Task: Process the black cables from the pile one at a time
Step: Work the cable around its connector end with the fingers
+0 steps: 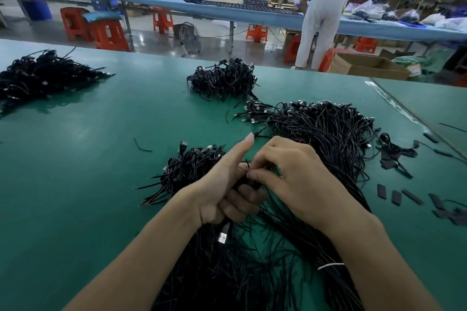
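Note:
My left hand point(225, 192) grips a black cable point(225, 231) in its curled fingers, thumb raised; the cable's silver USB plug hangs out below the fist. My right hand point(290, 174) pinches the thin black end of that cable just above the left fist. Both hands hover over a large pile of loose black cables point(326, 134) that runs from the table's right middle down toward me. A smaller heap of coiled cables point(187, 169) lies just left of my hands.
Two more cable heaps sit on the green table point(88, 159): one at the far middle point(225, 81), one at the far left point(38, 76). Flat black strips point(394, 197) are scattered at the right. Two people stand at a blue bench point(177, 7) behind.

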`<state>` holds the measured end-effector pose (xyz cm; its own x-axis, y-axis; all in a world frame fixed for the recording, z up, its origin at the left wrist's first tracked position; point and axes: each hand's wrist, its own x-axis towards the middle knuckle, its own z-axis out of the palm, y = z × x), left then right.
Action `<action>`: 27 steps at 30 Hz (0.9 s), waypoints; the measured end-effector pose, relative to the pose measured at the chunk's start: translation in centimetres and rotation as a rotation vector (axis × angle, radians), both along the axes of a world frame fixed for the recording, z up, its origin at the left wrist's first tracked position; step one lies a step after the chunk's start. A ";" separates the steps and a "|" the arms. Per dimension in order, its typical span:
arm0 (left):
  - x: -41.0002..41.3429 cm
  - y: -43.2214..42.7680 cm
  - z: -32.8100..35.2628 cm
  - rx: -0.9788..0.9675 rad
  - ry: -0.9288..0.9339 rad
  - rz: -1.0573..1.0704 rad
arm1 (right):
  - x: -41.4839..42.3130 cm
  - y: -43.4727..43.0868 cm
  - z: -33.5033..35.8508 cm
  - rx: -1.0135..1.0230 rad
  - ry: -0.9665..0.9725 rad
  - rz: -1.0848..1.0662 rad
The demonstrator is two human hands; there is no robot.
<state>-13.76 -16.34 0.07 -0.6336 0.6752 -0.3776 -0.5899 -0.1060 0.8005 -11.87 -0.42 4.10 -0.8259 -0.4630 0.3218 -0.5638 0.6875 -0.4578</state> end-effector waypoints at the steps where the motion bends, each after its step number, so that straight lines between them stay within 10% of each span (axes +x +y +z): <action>1: 0.0 -0.1 -0.2 0.021 0.016 -0.008 | 0.0 0.1 0.0 -0.003 -0.010 0.003; 9: 0.7 -0.5 0.7 -0.120 0.365 -0.139 | 0.2 0.7 0.9 0.032 -0.082 0.041; 27: 0.9 1.1 0.3 -0.386 0.473 -0.059 | 1.1 0.4 0.5 0.177 -0.079 -0.123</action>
<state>-12.91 -15.25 0.38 -0.7580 0.5847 -0.2891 -0.1577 0.2658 0.9510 -10.79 -0.05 4.63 -0.8990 -0.4006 0.1768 -0.4379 0.8222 -0.3636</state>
